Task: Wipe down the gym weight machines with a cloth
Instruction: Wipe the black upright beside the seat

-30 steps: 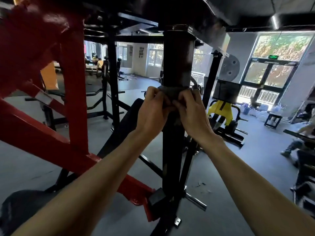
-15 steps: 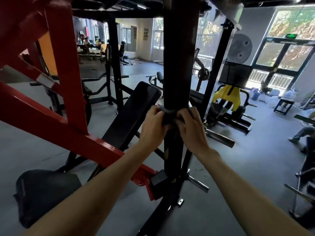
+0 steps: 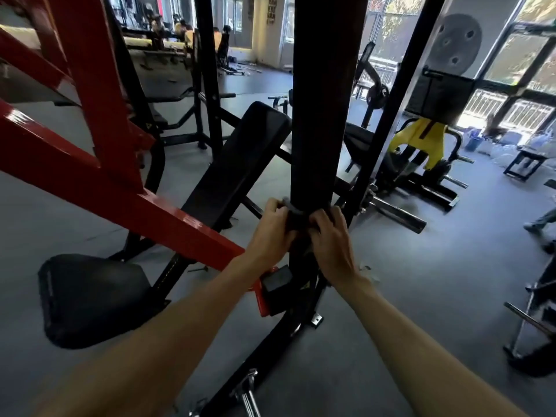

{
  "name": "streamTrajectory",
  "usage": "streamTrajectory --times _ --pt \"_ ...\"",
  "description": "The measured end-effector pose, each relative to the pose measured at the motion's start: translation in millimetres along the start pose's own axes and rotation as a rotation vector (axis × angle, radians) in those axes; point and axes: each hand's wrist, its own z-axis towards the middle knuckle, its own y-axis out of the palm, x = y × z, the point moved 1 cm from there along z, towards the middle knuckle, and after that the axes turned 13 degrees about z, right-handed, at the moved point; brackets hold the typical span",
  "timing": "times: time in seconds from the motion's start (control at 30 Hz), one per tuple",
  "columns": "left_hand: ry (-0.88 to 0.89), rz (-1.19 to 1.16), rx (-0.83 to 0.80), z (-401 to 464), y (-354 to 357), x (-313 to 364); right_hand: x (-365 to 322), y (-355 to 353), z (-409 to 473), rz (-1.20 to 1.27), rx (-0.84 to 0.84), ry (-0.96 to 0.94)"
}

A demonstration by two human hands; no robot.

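Observation:
A thick black upright post (image 3: 323,100) of the weight machine rises in the middle of the view. A dark grey cloth (image 3: 296,216) is wrapped around its lower part. My left hand (image 3: 270,233) grips the cloth on the post's left side. My right hand (image 3: 332,242) grips it on the right side. Both sets of fingers curl round the cloth and press it to the post. Most of the cloth is hidden under my fingers.
Red frame beams (image 3: 126,182) slant across the left. A black padded backrest (image 3: 237,164) and seat (image 3: 90,296) lie behind and left of the post. A yellow machine (image 3: 421,142) stands right, by the windows. A chrome peg (image 3: 249,395) juts near the base. People sit far back.
Both hands have slid the cloth down the black post, from near its top to its lower part. My view has tilted down with them.

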Motion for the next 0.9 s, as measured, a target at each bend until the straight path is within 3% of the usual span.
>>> streamTrajectory --times 0.27,0.43,0.6,0.7,0.83,0.9 --pt "0.056 -0.144 0.329 18.3 -52.8 34.4 -42.8 -25.8 50.2 0.052 0.132 -0.072" --pt "0.004 -0.06 0.091 -3.3 3.4 1.0 9.4 2.2 -0.1 0.005 0.058 -0.095" --pt "-0.114 -0.061 -0.106 -23.7 43.7 -13.7 44.3 27.7 -35.7 0.046 -0.018 0.047" --pt "-0.092 -0.106 -0.069 -22.8 33.7 -9.0 37.0 18.8 -27.8 0.071 -0.006 -0.003" --pt "-0.044 -0.191 0.165 -11.7 13.4 6.7 17.4 3.3 -2.4 0.097 0.121 -0.062" --pt "-0.026 -0.176 0.186 -10.9 15.4 7.2 21.7 6.0 -3.5 0.072 0.139 -0.105"
